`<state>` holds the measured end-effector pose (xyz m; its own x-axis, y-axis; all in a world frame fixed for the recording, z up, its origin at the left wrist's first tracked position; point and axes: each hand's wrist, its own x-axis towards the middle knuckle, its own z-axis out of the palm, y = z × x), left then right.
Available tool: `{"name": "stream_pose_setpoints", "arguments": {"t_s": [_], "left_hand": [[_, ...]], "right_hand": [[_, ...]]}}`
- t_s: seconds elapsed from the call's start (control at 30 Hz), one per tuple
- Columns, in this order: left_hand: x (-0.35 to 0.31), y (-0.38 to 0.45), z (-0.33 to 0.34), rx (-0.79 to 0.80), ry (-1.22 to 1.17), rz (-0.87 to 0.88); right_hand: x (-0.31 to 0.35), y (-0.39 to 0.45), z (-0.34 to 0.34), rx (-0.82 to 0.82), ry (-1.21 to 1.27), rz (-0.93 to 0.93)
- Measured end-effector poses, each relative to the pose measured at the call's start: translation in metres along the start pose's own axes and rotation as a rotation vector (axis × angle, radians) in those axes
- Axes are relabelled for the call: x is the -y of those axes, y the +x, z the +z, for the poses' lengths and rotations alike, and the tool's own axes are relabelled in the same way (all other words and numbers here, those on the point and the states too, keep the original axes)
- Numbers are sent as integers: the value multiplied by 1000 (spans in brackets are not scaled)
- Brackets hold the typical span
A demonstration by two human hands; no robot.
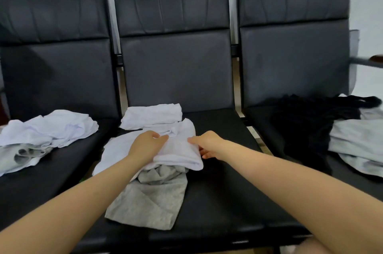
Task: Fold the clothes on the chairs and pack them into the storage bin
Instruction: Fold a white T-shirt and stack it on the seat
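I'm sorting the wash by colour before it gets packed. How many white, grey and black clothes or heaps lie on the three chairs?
White: 3, the heap on the left chair, the folded piece at the back of the middle chair, the shirt under both hands.
Grey: 3, the crumpled piece on the left chair, the cloth on the middle chair, the garment on the right chair.
Black: 1, the heap on the right chair.
Total: 7
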<state>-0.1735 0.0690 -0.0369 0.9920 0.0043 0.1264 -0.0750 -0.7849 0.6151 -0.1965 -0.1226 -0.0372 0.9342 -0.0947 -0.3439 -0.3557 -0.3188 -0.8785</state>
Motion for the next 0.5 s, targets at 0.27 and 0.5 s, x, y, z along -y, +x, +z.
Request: {"name": "stream_pose_setpoints", "arguments": {"t_s": [0.27, 0.5], "left_hand": [[-17, 22, 27, 15, 388, 150], [-10, 45, 24, -53, 97, 31]], "right_hand": [[-13, 10, 0, 33, -152, -93], [-25, 13, -4, 37, -72, -215]]}}
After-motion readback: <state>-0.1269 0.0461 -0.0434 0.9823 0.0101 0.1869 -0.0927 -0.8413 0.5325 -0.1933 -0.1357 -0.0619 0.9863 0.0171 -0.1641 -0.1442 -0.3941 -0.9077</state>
